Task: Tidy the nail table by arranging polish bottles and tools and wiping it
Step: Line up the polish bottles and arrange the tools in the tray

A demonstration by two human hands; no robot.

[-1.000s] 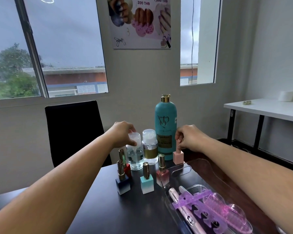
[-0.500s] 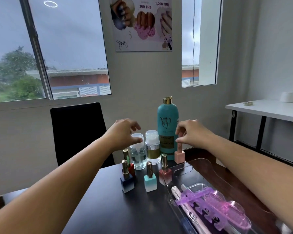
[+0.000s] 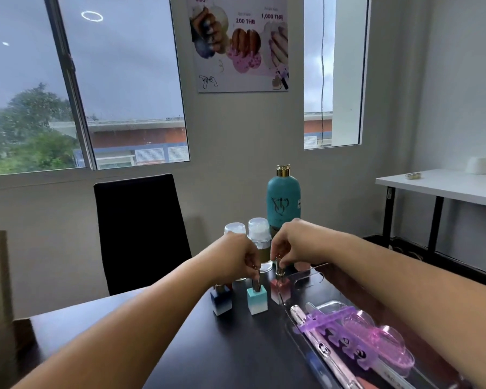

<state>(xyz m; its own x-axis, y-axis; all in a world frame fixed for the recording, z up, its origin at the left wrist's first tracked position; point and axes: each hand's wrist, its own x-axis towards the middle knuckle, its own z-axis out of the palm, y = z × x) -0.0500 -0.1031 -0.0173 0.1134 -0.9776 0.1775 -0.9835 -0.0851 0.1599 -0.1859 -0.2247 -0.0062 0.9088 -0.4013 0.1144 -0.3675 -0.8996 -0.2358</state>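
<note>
polish bottles stand in a short row toward the far end of the black nail table: the navy bottle on the left, the teal polish bottle in the middle and the pink-red bottle on the right, each just beside the next, all upright on the tabletop. my left hand is over the teal polish bottle, fingers curled down and pinching its cap. my right hand is over the pink-red bottle, thumb and fingertips closed on its gold cap. the pink-red bottle sits right against the near corner of the clear tray.

behind my hands are two clear pump bottles side by side, and behind those the tall teal bottle with a gold top. a bit of something red shows behind the navy bottle, mostly hidden by my left wrist.

the clear tray runs along the right side of the table and holds a purple toe separator, a pink brush and a pale pen-shaped tool. a black chair stands across the table under the window.
</note>
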